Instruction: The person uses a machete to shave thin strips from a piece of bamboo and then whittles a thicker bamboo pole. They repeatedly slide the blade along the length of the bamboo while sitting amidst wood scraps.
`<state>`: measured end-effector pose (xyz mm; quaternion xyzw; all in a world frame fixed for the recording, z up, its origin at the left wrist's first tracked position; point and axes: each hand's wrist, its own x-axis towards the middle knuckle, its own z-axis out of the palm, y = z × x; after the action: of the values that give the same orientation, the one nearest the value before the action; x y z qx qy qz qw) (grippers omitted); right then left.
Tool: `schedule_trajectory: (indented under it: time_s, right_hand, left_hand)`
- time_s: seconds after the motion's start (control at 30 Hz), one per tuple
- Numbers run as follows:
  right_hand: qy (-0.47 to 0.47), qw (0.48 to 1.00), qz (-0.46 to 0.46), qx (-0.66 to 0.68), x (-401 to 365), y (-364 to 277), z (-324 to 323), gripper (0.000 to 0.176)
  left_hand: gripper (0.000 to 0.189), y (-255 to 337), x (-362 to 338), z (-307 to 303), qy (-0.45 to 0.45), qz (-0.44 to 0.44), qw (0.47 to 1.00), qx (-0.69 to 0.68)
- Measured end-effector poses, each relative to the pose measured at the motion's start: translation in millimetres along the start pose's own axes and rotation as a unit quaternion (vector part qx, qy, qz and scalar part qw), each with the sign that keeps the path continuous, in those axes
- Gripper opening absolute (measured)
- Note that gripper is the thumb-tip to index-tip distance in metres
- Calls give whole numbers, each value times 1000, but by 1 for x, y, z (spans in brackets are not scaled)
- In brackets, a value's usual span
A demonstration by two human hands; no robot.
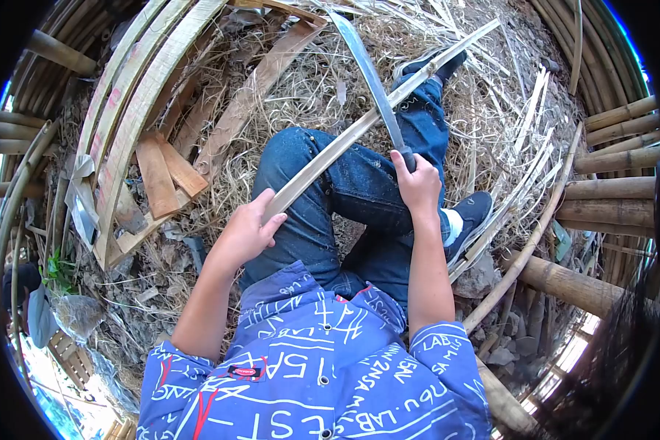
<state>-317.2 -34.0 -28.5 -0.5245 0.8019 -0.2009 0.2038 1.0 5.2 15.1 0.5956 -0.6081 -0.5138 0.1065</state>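
Our left hand (252,227) is closed round the near end of a strip (330,159), which slants up over our jeans (293,165) to the far foot. Our right hand (419,185) grips the dark handle of a knife (361,62); the blade crosses the strip beyond the bent knee, and whether the edge touches it we cannot tell.

On our blue shirt (290,352) we read white lettering: "LAB" on the right sleeve and again lower on the front, and "EST" near the bottom. A small red label (247,372) sits on the left chest, its wording too small for us. Reddish marks on the planks (136,110) to our left are illegible. Shavings (301,84) litter the ground around us.
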Motion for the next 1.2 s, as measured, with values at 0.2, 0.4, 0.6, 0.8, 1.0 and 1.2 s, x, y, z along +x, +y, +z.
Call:
schedule_trajectory:
  time_s: [0.2,0.4,0.6,0.8,1.0,1.2]
  right_hand:
    - [-4,1000,-13,-19,1,5,3,59]
    - [3,999,-48,17,-3,5,-2,59]
    - [-76,992,-96,41,-21,-22,-9,59]
    - [-125,972,-197,-16,-18,-60,3,66]
    - [-147,964,-220,-34,-6,-57,7,72]
    - [-148,961,-232,-24,-13,-62,4,70]
  left_hand:
    - [28,29,-4,-22,-116,-101,986,-65]
    - [20,15,-4,-3,-3,32,997,69]
    - [23,21,9,7,68,39,997,29]
    - [25,20,9,24,146,54,988,24]
    - [22,17,14,28,161,58,984,43]
    - [22,13,19,33,172,80,981,41]
